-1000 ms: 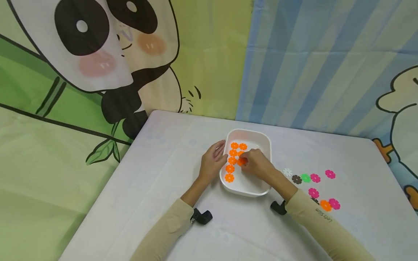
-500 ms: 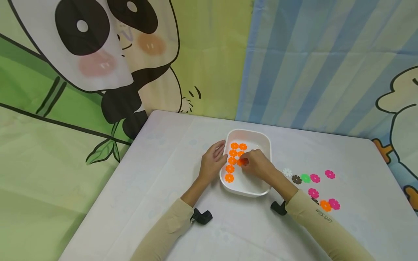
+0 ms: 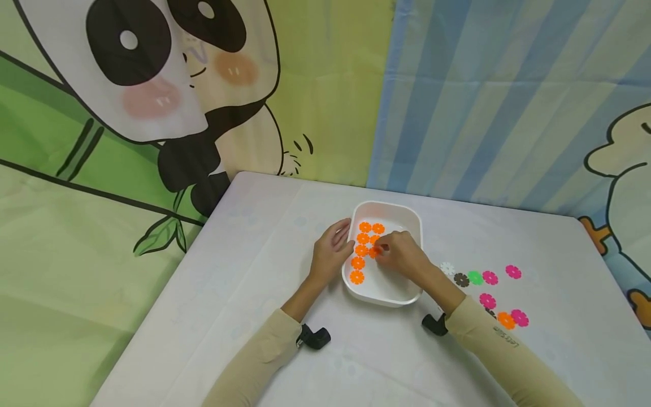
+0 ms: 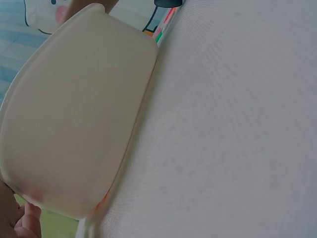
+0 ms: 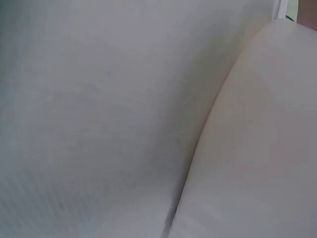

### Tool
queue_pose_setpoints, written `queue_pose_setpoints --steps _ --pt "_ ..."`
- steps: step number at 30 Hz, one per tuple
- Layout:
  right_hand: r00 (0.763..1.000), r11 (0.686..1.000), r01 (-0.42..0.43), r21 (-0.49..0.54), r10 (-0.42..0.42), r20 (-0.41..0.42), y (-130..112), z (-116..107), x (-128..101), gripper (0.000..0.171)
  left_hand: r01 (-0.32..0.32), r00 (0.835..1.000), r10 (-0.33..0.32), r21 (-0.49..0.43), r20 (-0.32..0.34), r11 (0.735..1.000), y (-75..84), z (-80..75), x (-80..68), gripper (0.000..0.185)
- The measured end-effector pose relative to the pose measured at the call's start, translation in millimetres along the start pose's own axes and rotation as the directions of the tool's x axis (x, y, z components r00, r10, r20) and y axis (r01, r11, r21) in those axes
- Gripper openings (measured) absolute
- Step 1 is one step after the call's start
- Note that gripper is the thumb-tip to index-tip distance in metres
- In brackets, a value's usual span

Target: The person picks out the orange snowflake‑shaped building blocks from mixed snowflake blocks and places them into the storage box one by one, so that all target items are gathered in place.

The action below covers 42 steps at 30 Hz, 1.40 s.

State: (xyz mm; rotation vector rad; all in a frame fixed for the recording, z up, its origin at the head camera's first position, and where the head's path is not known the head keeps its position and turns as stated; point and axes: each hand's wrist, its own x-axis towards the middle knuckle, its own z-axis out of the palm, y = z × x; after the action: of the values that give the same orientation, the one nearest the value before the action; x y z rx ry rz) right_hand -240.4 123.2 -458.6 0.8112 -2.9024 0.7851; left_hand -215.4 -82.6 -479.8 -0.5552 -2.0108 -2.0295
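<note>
Orange flower discs (image 3: 362,250) are lying in a column along the left side of the white tray (image 3: 413,217), near the table's (image 3: 254,237) middle. The right hand (image 3: 402,255) is reaching in from the tray's right, fingertips pinching one orange disc (image 3: 374,252) just beside that column. The left hand (image 3: 330,254), fingers relaxed, is resting against the tray's left wall.

White tray wall (image 5: 257,148) beside pale tabletop (image 5: 99,114)

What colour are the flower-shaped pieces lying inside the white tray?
Orange; the flower pieces in the tray show best in the head view.
</note>
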Motion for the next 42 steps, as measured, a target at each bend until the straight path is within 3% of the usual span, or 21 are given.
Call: queue_pose_setpoints --steps 4,8,12,18,23,27,30,32,42 --pt "0.997 0.995 0.034 0.097 -0.027 -0.074 0 -11 -6 0.027 -0.008 1.000 0.008 -0.009 0.018 1.000 6.9 1.4 0.1 0.049" --pt "0.990 0.988 0.021 0.154 0.001 -0.141 -1 -33 -22 0.031 -0.008 1.000 0.008 -0.002 0.024 1.000 8.5 3.3 -0.3 0.049" --pt "0.978 0.992 -0.014 0.128 0.040 -0.203 8 -60 -43 0.031 -0.001 1.000 0.001 0.014 0.011 1.000 9.1 4.2 -0.6 0.049" --pt "0.957 0.995 -0.083 0.059 0.096 -0.273 41 -85 -86 0.032 0.010 1.000 -0.010 0.013 0.006 1.000 7.8 4.3 -1.0 0.050" --pt "0.967 0.988 -0.148 0.047 0.155 -0.205 58 -93 -125 0.034 0.023 1.000 -0.023 0.017 -0.009 1.000 5.0 3.6 -2.1 0.050" --pt "0.982 0.990 -0.125 0.060 0.133 -0.132 70 -92 -151 0.035 0.021 1.000 -0.021 0.022 -0.022 1.000 0.1 3.5 -1.9 0.050" --pt "0.990 0.985 -0.109 0.131 0.120 -0.075 79 -89 -166 0.036 0.022 1.000 -0.022 0.008 -0.015 1.000 2.6 1.9 -1.7 0.050" --pt "0.991 0.977 -0.115 0.178 0.124 -0.041 84 -85 -173 0.037 0.023 1.000 -0.023 0.001 -0.005 1.000 5.8 0.8 -1.3 0.050" --pt "0.995 0.986 -0.101 0.134 0.103 -0.008 97 -67 -185 0.037 0.031 1.000 -0.031 0.006 0.000 1.000 6.3 1.4 -1.2 0.049"
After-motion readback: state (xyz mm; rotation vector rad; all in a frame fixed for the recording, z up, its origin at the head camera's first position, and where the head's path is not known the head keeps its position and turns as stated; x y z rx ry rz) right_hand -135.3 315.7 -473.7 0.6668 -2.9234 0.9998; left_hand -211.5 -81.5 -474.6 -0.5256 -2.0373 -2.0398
